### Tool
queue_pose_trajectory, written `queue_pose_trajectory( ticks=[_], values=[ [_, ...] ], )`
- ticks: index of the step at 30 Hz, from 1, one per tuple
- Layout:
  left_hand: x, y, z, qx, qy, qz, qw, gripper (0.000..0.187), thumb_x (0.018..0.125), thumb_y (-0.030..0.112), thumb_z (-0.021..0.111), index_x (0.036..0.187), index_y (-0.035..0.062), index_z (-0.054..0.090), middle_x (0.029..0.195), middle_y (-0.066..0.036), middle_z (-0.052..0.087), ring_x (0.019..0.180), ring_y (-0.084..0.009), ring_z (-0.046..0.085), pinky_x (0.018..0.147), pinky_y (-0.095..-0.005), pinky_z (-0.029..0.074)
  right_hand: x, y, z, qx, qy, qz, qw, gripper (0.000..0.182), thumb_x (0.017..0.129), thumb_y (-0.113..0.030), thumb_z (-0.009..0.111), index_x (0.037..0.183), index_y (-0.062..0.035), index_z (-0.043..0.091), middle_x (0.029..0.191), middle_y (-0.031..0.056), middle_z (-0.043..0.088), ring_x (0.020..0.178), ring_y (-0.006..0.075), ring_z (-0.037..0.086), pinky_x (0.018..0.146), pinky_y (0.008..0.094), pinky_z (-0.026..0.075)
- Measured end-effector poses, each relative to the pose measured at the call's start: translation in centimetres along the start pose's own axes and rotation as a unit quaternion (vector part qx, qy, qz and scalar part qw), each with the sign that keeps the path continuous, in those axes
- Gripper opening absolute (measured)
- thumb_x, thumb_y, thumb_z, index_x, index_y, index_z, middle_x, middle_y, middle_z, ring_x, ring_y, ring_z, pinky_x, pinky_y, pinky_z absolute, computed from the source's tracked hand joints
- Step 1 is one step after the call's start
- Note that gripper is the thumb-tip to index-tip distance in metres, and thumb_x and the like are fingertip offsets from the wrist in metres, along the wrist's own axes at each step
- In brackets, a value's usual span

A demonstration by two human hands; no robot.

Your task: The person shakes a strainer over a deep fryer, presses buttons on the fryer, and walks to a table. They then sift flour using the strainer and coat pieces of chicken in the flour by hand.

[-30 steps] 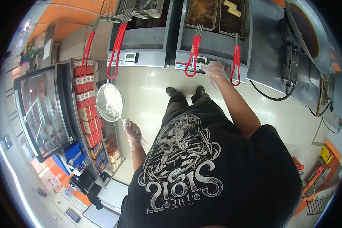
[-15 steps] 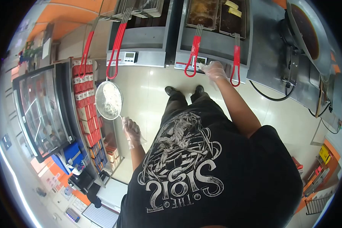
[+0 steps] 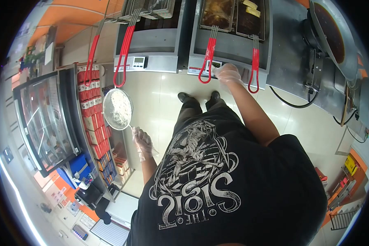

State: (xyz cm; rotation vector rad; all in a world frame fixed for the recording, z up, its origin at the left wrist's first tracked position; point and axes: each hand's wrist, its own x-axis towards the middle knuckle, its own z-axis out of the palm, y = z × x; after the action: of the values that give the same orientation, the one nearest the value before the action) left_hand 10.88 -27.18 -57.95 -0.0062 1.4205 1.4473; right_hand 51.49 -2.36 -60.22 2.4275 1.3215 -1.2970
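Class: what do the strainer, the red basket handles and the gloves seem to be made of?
Strainer: probably dull metal; thin, greyish rim.
Red basket handles: likely smooth plastic or rubber coating, given the solid red colour.
Gloves: apparently thin plastic, see-through and wrinkled.

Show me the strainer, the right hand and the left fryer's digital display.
Strainer (image 3: 108,110): head view, bare mesh near its rim.
Right hand (image 3: 228,74): head view, middle of the gloved hand.
Digital display (image 3: 139,60): head view, its screen.
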Motion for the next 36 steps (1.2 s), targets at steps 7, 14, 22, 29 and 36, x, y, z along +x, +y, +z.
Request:
queue_pose_trajectory(
  ticks=[7, 14, 22, 29, 36],
  values=[
    [-0.3, 0.0, 0.9, 0.029, 0.013, 0.009, 0.999, 0.031, 0.103, 0.035, 0.054, 0.078, 0.0189, 0.044, 0.053, 0.007, 0.028, 0.035, -0.0059, 0.026, 0.027, -0.0232, 0.025, 0.2, 0.1, -0.1, 0.005, -0.006, 0.01, 1.0, 0.063, 0.081, -0.058, 0.071, 0.113, -0.003, 0.072, 0.124, 0.0244, 0.065, 0.12, 0.0372, 0.061, 0.1, 0.0423, 0.048],
    [0.2, -0.2, -0.5, -0.002, -0.01, -0.001, 1.0, 0.029, 0.104, 0.033, 0.053, 0.08, 0.019, 0.045, 0.053, 0.007, 0.027, 0.035, -0.0056, 0.026, 0.027, -0.0225, 0.024, -1.4, -0.9, -0.8, 0.008, -0.007, 0.042, 0.999, 0.072, 0.08, -0.064, 0.069, 0.117, -0.0024, 0.07, 0.126, 0.0238, 0.064, 0.121, 0.0363, 0.06, 0.101, 0.0428, 0.048],
    [0.2, 0.0, -0.5, -0.003, -0.014, 0.002, 1.0, 0.029, 0.105, 0.031, 0.049, 0.079, 0.019, 0.045, 0.053, 0.007, 0.027, 0.036, -0.0055, 0.025, 0.027, -0.0223, 0.024, -0.1, -0.1, 0.5, 0.002, 0.004, 0.034, 0.999, 0.073, 0.08, -0.066, 0.068, 0.113, -0.0014, 0.071, 0.124, 0.024, 0.065, 0.12, 0.0358, 0.061, 0.101, 0.042, 0.049],
    [0.0, 0.4, 0.3, 0.015, 0.011, -0.01, 1.0, 0.03, 0.105, 0.032, 0.05, 0.079, 0.0182, 0.045, 0.053, 0.006, 0.027, 0.035, -0.0057, 0.026, 0.027, -0.0221, 0.026, -0.2, -0.2, 0.2, 0.007, -0.009, 0.032, 0.999, 0.071, 0.08, -0.064, 0.069, 0.113, -0.0016, 0.071, 0.124, 0.0231, 0.066, 0.12, 0.035, 0.062, 0.101, 0.042, 0.049],
    [0.3, 0.6, 0.4, 0.022, 0.0, -0.001, 1.0, 0.027, 0.104, 0.033, 0.053, 0.082, 0.0179, 0.047, 0.053, 0.006, 0.028, 0.035, -0.0058, 0.028, 0.028, -0.0223, 0.027, 0.1, -0.2, 0.4, -0.002, -0.012, 0.032, 0.999, 0.072, 0.082, -0.064, 0.068, 0.117, -0.0016, 0.069, 0.127, 0.0224, 0.064, 0.122, 0.0348, 0.06, 0.102, 0.0419, 0.049]
  ],
)
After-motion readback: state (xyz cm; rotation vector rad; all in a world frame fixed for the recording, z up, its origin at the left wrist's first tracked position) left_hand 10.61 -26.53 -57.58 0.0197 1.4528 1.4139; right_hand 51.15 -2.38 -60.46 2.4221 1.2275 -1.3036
